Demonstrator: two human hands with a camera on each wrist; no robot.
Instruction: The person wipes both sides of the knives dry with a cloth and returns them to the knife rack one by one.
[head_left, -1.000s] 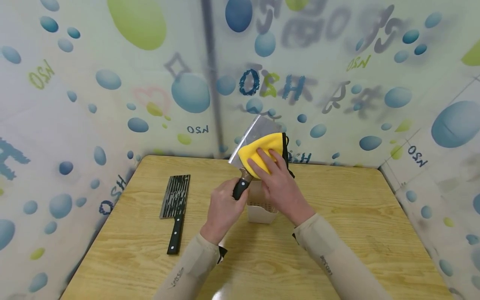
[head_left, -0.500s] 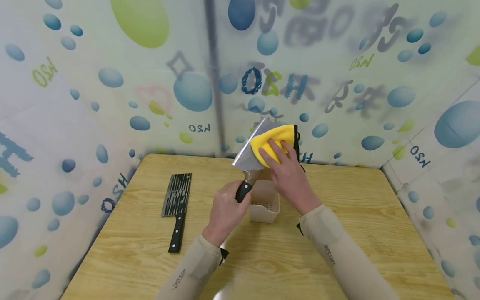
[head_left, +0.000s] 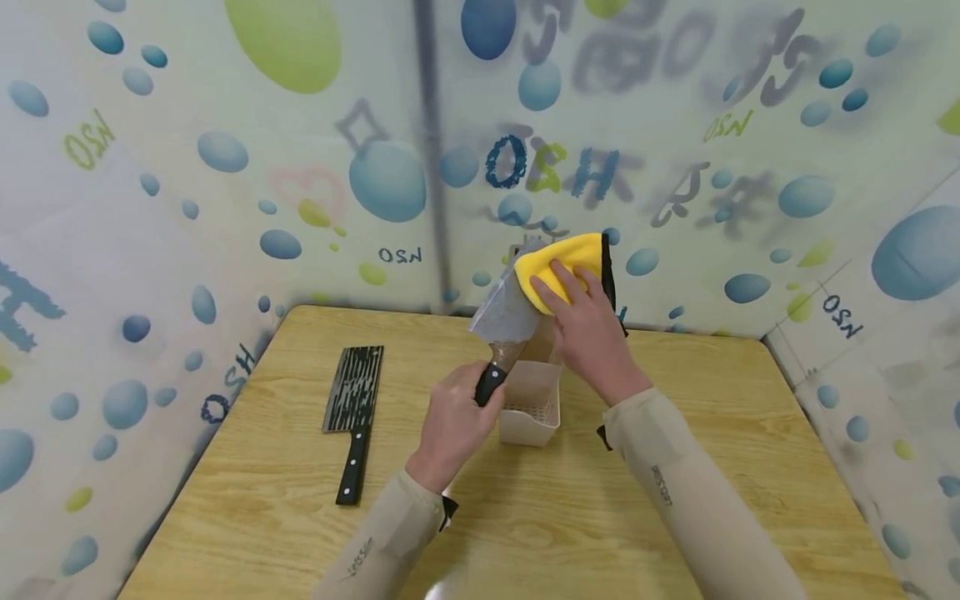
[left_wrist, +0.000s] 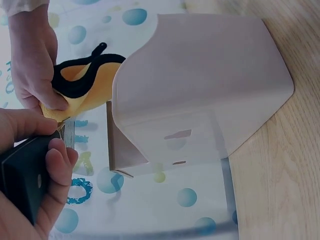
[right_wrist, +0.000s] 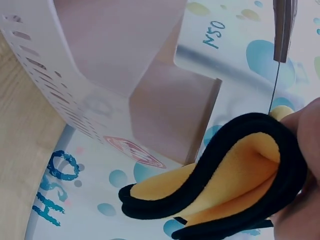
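My left hand [head_left: 453, 417] grips the black riveted handle of a cleaver [head_left: 507, 315], its wide grey blade raised and slanting up to the right. Against the upper part of that blade, my right hand [head_left: 596, 342] holds a yellow cloth [head_left: 573, 250] with black edging. The cloth covers the blade's upper right corner. In the right wrist view the cloth [right_wrist: 235, 185] is folded over, its black edges facing the camera, and the blade appears thin and edge-on. The left wrist view shows thumb and fingers wrapped around the handle [left_wrist: 25, 175].
A second cleaver [head_left: 352, 392] with a dark streaked blade lies on the wooden table [head_left: 675, 500] to the left. Behind and below the hands stands a pale slotted holder [head_left: 528, 431]. A patterned wall covering [head_left: 637, 150] rises behind the table.
The cloth in my right hand has slid up and right along the blade, away from the handle, uncovering more of its lower part. My left hand has shifted slightly right.
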